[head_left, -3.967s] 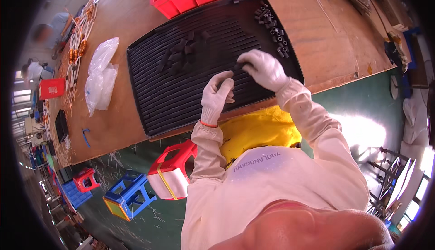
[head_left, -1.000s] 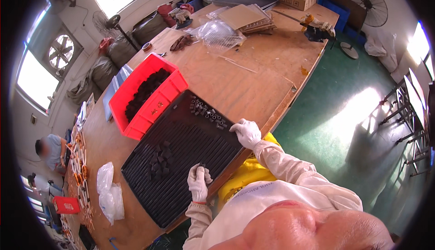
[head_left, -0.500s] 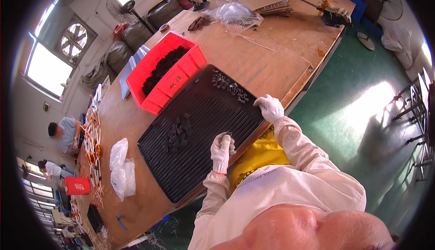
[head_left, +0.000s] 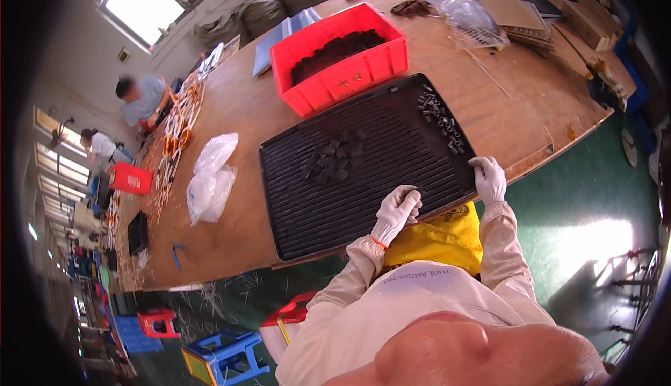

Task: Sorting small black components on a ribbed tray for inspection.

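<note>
A large black tray [head_left: 293,236] lies at the table's near edge, its surface covered with parallel dark rows. Loose short black pieces [head_left: 335,156] are heaped over the rows. Short dark tubes [head_left: 439,117] with open ends gather at the tray's right end. My left hand [head_left: 397,212], in a white glove, is closed above the near edge, with a small black piece [head_left: 420,189] at its fingertips. At the tray's near right corner, my gloved right hand [head_left: 490,180] has its fingers bent against the rim; its fingertips are partly hidden.
Behind the tray stands a red bin [head_left: 342,85] filled with black pieces. Clear plastic bags [head_left: 212,180] lie to the left on the wooden table [head_left: 244,246]. Cardboard sheets [head_left: 514,15] are stacked at the back right. Two people sit farther left, and stools stand below.
My view has turned, so the table appears rotated and shifted. Both hands keep nearly the same places by the tray. The heap and the tubes look much the same.
</note>
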A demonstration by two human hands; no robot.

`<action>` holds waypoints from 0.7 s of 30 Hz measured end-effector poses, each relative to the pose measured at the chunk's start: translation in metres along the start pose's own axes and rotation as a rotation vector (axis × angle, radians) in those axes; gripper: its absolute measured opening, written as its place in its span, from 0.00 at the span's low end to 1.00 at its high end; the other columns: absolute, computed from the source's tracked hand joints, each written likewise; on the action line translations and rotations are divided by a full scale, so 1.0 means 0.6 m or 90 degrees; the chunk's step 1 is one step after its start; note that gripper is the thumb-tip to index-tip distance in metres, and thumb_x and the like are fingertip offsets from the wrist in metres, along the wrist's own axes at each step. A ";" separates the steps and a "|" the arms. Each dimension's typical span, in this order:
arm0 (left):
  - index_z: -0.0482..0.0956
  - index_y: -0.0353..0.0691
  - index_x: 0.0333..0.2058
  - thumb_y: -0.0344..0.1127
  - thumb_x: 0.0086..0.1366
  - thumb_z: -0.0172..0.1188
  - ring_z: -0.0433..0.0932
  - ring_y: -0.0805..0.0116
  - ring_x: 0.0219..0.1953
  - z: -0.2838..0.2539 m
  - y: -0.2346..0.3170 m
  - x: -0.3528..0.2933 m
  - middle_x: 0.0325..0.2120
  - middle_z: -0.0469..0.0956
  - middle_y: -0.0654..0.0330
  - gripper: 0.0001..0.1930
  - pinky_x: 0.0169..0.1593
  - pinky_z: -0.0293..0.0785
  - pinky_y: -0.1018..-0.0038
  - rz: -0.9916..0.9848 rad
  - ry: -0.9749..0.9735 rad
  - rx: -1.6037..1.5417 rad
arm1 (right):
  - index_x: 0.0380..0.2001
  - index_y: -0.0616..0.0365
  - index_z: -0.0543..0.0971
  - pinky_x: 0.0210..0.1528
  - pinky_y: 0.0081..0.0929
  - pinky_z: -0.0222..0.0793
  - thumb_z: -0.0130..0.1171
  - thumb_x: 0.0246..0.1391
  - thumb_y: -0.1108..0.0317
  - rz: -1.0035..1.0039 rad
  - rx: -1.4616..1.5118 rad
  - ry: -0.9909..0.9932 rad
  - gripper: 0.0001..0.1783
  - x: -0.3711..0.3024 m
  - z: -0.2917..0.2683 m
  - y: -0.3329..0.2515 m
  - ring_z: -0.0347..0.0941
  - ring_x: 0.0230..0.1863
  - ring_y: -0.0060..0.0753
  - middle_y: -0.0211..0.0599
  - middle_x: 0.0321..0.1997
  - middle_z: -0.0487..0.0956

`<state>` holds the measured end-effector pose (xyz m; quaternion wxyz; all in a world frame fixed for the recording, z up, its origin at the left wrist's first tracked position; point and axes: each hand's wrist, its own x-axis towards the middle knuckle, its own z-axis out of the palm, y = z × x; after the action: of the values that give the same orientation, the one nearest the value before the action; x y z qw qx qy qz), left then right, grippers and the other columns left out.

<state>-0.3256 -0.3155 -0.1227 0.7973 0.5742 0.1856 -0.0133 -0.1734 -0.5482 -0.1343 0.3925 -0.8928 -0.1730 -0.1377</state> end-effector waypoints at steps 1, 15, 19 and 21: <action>0.77 0.39 0.46 0.37 0.72 0.59 0.74 0.83 0.23 0.002 0.005 -0.001 0.28 0.79 0.67 0.10 0.27 0.77 0.82 -0.017 -0.007 -0.008 | 0.35 0.48 0.85 0.42 0.41 0.76 0.59 0.57 0.71 0.004 -0.001 0.004 0.07 -0.001 0.001 -0.002 0.80 0.39 0.50 0.38 0.35 0.81; 0.77 0.39 0.46 0.38 0.73 0.58 0.74 0.84 0.25 0.000 0.013 -0.007 0.28 0.78 0.67 0.10 0.27 0.78 0.84 -0.019 -0.027 0.036 | 0.41 0.45 0.84 0.47 0.40 0.74 0.61 0.56 0.70 -0.070 -0.112 0.062 0.10 -0.003 0.012 0.004 0.78 0.45 0.46 0.36 0.44 0.81; 0.76 0.39 0.47 0.39 0.73 0.58 0.74 0.84 0.25 0.000 0.018 -0.005 0.28 0.78 0.67 0.11 0.27 0.78 0.85 -0.032 -0.029 0.027 | 0.47 0.45 0.81 0.53 0.41 0.70 0.64 0.51 0.71 -0.277 -0.200 0.035 0.18 0.020 0.009 -0.040 0.74 0.50 0.42 0.31 0.48 0.78; 0.76 0.39 0.48 0.39 0.74 0.57 0.74 0.84 0.26 -0.003 0.014 -0.004 0.29 0.78 0.67 0.11 0.27 0.78 0.85 -0.014 -0.031 0.027 | 0.46 0.47 0.81 0.53 0.41 0.70 0.64 0.49 0.72 -0.277 -0.192 0.005 0.18 0.022 0.020 -0.049 0.74 0.50 0.42 0.31 0.47 0.78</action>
<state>-0.3261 -0.3114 -0.1149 0.7889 0.5886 0.1719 -0.0398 -0.1726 -0.5177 -0.1179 0.2169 -0.8826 -0.3366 -0.2464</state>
